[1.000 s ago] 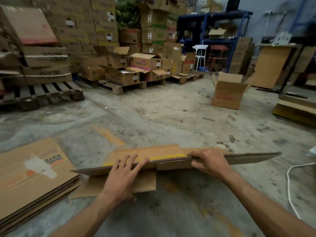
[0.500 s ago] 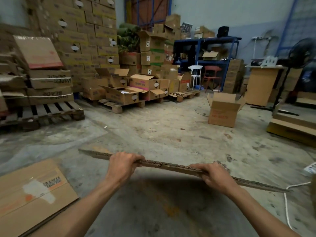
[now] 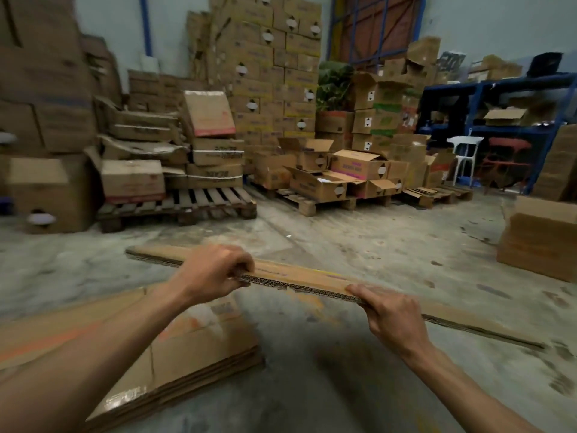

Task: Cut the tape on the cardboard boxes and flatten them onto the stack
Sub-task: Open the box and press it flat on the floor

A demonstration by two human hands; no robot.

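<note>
Box: flattened, long axis far-left to near-right.
Hands: left hand and right hand each grip its near edge.
Stack: near-left, below left hand.

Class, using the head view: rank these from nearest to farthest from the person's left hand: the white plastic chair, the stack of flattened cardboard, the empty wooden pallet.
From the left hand:
1. Stack of flattened cardboard, just below it, on the floor.
2. Empty wooden pallet, beyond it, left of centre.
3. White plastic chair, far right, by the blue shelving.
</note>
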